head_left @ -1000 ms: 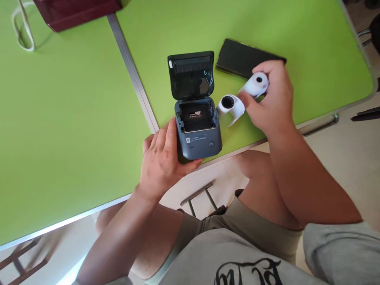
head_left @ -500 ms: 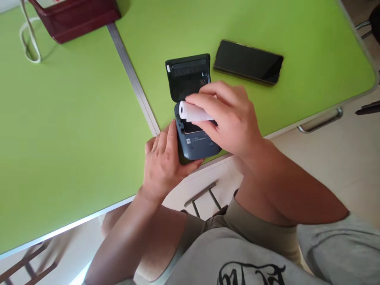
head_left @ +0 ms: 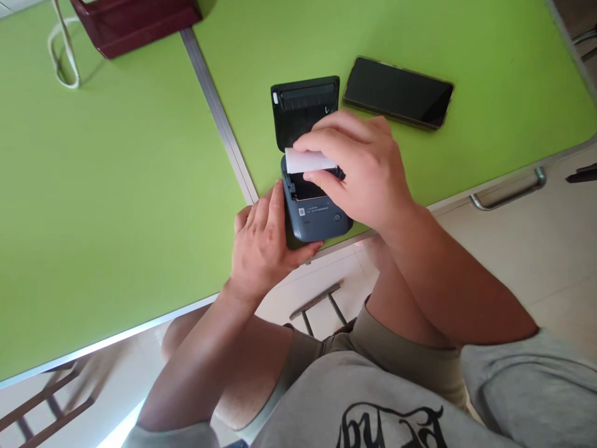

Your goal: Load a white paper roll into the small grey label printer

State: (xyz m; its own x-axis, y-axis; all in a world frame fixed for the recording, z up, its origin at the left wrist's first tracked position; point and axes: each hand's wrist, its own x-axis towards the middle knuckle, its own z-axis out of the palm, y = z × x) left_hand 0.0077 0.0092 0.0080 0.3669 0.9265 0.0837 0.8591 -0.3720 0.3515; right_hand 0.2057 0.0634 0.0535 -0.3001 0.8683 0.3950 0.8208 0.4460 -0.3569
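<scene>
A small dark blue-grey portable label printer (head_left: 321, 227) lies at the table's front edge, its black lid (head_left: 303, 121) swung up and back. My left hand (head_left: 261, 242) grips the printer, with fingers along its left side and the thumb across the near end. Between the thumb and fingers of my right hand (head_left: 366, 168) is a white paper roll (head_left: 305, 161), held over the printer's open bay. The roll's right end is hidden behind my fingers. Whether it touches the bay, I cannot tell.
Right of the lid lies a black smartphone (head_left: 398, 93) on the green table (head_left: 116, 218). A dark red box (head_left: 140, 28) and a white cord (head_left: 60, 62) are at the far left. A metal strip (head_left: 224, 124) divides the tabletop. Below the front edge juts a metal handle (head_left: 510, 190).
The paper roll has tilted in my right hand, so its hollow left end no longer shows. My left hand stays on the printer. The whole view has shifted slightly.
</scene>
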